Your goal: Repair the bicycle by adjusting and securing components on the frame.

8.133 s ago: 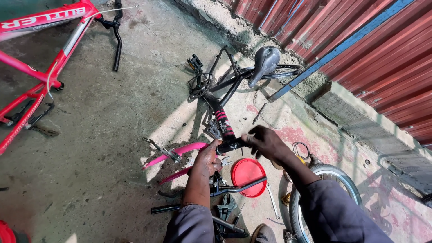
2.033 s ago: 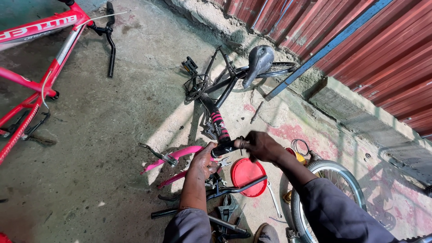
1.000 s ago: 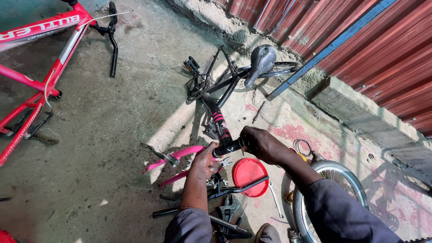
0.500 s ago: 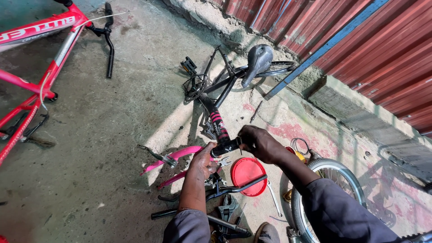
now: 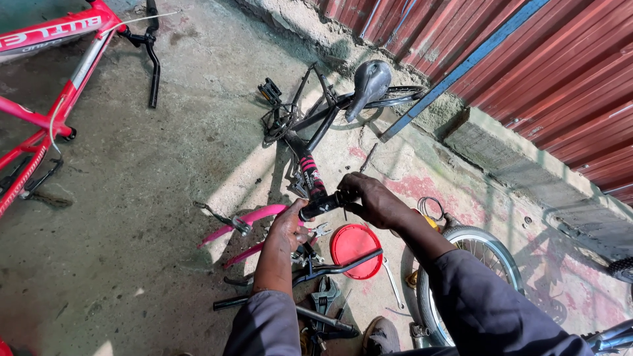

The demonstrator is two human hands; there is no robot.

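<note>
Little has moved: right hand stays clenched on black head tube, left hand grips below; bare concrete floor lies open at frame left.

**Hard daylight, deep shade, sharp centre**

Bright sun across the concrete floor from about two o'clock, with a pale glare patch at centre. Dim and greenish toward nine and seven o'clock. Crisp, dark shadows of the black bike frame toward eight o'clock. Strong sheen on the red corrugated wall. Sharp focus mid-frame; slight wide-angle bending and softness near the sleeves at six o'clock.
</note>
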